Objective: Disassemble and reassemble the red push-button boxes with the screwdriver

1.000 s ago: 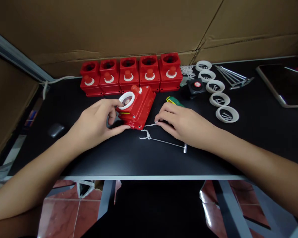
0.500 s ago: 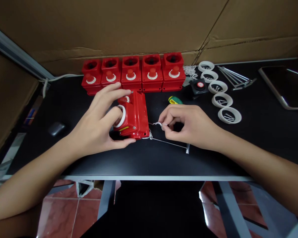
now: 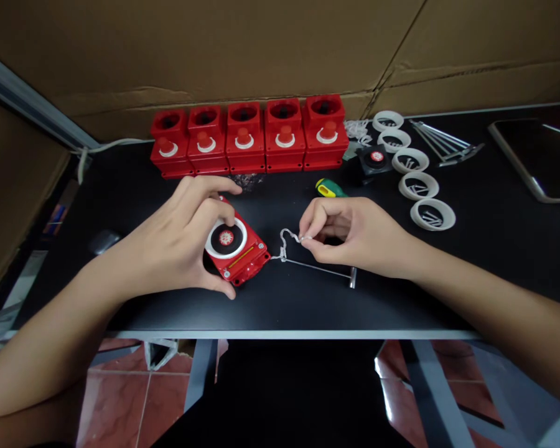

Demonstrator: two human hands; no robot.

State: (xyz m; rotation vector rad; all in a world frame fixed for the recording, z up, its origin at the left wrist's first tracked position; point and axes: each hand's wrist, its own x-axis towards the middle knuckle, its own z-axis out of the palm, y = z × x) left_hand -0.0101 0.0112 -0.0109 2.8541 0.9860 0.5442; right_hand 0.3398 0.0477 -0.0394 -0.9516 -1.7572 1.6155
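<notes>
My left hand (image 3: 172, 236) grips a red box (image 3: 249, 249) from its left side, with fingers at the top and thumb at the lower edge. The box has a white ring (image 3: 241, 242) round a black disc, and it lies turned at an angle on the black table. My right hand (image 3: 350, 236) pinches the end of a thin white cord (image 3: 284, 235) between thumb and fingertips. This cord runs to the box's right corner, where it meets the end of a thin metal rod (image 3: 320, 269) with a short crosspiece.
Several red boxes (image 3: 246, 146) stand in a row at the back. A green and yellow handle (image 3: 330, 188), a black part (image 3: 373, 163), white rings with screws (image 3: 433, 214), metal rods (image 3: 443, 146) and a phone (image 3: 536, 158) lie to the right. A dark mouse-like object (image 3: 104, 241) sits left.
The red box has come down flatter and turned, its ring now facing up, with my left hand round it. More of the white cord shows between the box and my right hand.
</notes>
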